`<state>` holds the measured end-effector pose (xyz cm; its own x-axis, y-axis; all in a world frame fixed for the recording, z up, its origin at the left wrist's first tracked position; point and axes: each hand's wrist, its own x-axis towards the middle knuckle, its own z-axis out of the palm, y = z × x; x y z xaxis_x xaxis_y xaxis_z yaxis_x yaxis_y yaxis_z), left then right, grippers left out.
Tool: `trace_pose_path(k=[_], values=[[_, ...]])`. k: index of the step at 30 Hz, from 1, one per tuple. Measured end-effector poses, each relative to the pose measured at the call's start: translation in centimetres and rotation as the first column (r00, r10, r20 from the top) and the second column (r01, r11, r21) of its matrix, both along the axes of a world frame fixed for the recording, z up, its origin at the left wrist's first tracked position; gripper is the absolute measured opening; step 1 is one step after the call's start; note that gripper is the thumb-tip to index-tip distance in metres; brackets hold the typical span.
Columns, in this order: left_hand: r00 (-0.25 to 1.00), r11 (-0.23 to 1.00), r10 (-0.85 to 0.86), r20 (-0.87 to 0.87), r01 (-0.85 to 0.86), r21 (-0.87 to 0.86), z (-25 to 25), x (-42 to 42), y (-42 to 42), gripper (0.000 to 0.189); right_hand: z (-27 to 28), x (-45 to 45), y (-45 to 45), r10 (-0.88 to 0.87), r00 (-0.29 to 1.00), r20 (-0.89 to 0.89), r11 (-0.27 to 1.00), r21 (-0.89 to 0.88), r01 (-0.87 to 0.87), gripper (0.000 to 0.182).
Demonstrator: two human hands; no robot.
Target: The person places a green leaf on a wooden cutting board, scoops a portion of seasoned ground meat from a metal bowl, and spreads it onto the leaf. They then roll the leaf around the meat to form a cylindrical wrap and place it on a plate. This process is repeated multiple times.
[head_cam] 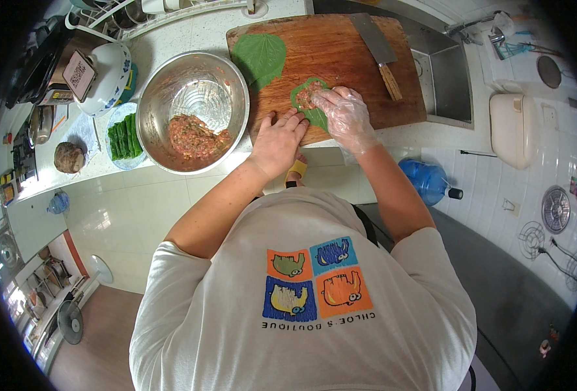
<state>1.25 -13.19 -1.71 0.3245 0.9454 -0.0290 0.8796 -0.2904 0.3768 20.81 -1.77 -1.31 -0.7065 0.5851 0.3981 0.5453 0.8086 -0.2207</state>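
Observation:
On the wooden cutting board (317,49) lies a green leaf (317,117) with minced meat filling (308,95) spread on it. My right hand (347,115), in a clear plastic glove, presses its fingertips against the filling. My bare left hand (281,139) rests at the board's near edge, its fingertips at the leaf's lower left side. A larger green leaf (260,56) lies flat at the board's upper left. Left of the board stands a steel mixing bowl (144,107) with more minced meat (195,137) in its lower part.
A cleaver (374,41) lies on the board's right side, beside the steel sink (447,78). Left of the bowl are a plate of rolled green leaves (124,139), a brown round object (69,157) and an enamel basin (107,78). A dish rack (156,19) stands behind.

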Motion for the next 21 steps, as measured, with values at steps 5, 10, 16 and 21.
trace_pose_path(k=[5, 10, 16, 21], values=[[1.000, 1.000, 0.002, 0.004, -0.002, -0.003, 0.1, 0.0, 0.1, 0.056, 0.1, 0.2, -1.2, 0.018, 0.999, 0.048, 1.000, 0.020, -0.019, 0.032], [0.999, 0.998, -0.014, -0.047, 0.011, -0.069, 0.4, 0.0, 0.2, 0.068, 0.4, 0.9, -2.6, -0.005, 0.996, 0.092, 1.000, -0.006, 0.006, 0.035], [0.998, 0.994, -0.022, -0.056, 0.016, -0.108, 0.3, -0.1, 0.2, 0.074, 1.4, 1.2, -4.3, 0.016, 0.990, 0.142, 1.000, -0.028, -0.012, 0.034], [0.998, 0.994, -0.023, -0.053, 0.017, -0.108, 0.6, 0.0, 0.2, 0.073, 1.3, 1.5, -5.1, -0.014, 0.983, 0.181, 0.996, -0.082, 0.029, 0.038]])
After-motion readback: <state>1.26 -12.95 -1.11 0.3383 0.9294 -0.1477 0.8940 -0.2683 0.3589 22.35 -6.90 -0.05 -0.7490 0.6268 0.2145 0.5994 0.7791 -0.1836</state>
